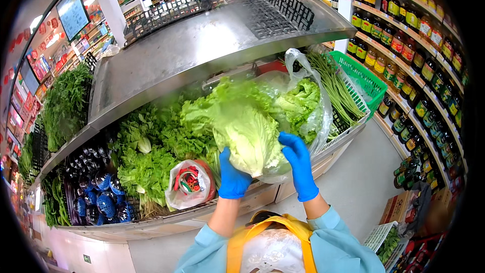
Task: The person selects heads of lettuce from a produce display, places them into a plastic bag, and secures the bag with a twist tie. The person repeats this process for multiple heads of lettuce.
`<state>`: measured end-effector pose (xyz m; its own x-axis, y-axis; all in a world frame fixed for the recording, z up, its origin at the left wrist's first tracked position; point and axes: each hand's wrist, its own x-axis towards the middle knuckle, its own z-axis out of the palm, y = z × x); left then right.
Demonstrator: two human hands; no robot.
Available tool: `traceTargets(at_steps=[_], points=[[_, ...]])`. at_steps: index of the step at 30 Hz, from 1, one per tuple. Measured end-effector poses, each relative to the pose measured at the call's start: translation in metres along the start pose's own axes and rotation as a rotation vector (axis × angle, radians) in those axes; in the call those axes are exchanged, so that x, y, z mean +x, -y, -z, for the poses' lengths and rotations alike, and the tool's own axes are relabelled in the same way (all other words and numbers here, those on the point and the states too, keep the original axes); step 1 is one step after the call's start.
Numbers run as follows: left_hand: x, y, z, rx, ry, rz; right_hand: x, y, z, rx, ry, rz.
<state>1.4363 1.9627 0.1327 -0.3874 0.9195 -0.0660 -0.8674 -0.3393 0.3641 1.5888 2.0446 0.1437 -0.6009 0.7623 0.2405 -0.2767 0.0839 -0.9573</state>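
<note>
A large head of leafy green lettuce [246, 132] is held up in front of me, stem end down. My left hand [233, 176], in a blue glove, grips it around the base from the left. My right hand [299, 165], gloved too, is at the lettuce's right edge with its fingers apart; whether the fingertips touch the leaves I cannot tell. Behind and to the right, a clear plastic bag [325, 121] holds more lettuce [299, 102]. A white bag [172, 193] with red and green ties or bands [187, 182] inside sits to the left of my left hand.
Leafy greens [144, 167] and netted eggplants [106, 204] fill the display's left. Long beans [337, 87] lie at right beside a green plastic basket [373, 79]. A metal shelf [182, 53] overhangs the produce, bearing black crates [280, 11]. Shelves of bottles [401, 53] stand right.
</note>
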Motion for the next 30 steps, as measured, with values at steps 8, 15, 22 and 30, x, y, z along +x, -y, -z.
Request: traceTargets(at_steps=[8, 15, 22, 30], points=[[0.021, 0.011, 0.039, 0.756, 0.026, -0.007, 0.019, -0.056, 0.006, 0.492, -0.012, -0.101], [-0.01, 0.027, -0.024, 0.915, 0.156, -0.498, 0.017, -0.009, -0.006, -0.471, -0.167, 0.422], [0.009, 0.007, 0.027, -0.084, 0.041, 0.011, 0.008, 0.006, 0.002, -0.004, -0.152, 0.218], [0.018, 0.027, 0.056, 0.213, 0.008, 0.014, 0.015, -0.045, 0.008, 0.343, 0.084, -0.095]])
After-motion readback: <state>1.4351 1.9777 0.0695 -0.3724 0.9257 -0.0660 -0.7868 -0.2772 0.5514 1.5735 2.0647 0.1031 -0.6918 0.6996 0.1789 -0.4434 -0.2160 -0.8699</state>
